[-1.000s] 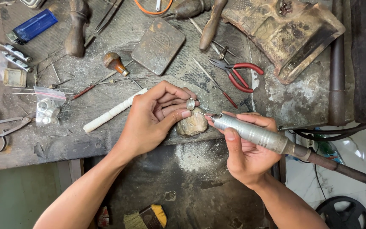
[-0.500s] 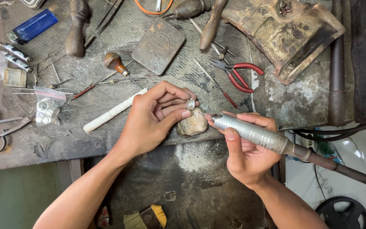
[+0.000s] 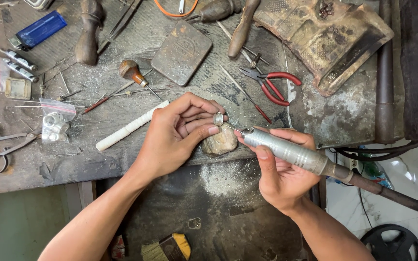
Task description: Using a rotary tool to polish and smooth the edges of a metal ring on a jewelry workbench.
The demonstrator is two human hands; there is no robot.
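- The left hand (image 3: 172,137) pinches a small silver ring (image 3: 218,119) between fingertips, pressed against a worn wooden bench peg (image 3: 220,140) at the workbench's (image 3: 97,159) front edge.
- The right hand (image 3: 281,176) is wrapped closed around a silver rotary handpiece (image 3: 281,150), its tip just beside the ring.
- Red-handled pliers (image 3: 272,84) lie behind, towards the bench's middle.
- A white stick (image 3: 129,126) lies left of the hand.

Blue lighter (image 3: 39,29) upper left; scissors (image 3: 3,147) left edge; red-handled pliers (image 3: 272,84) upper centre; dark metal plate (image 3: 181,51) beside wooden-handled graver (image 3: 132,72).
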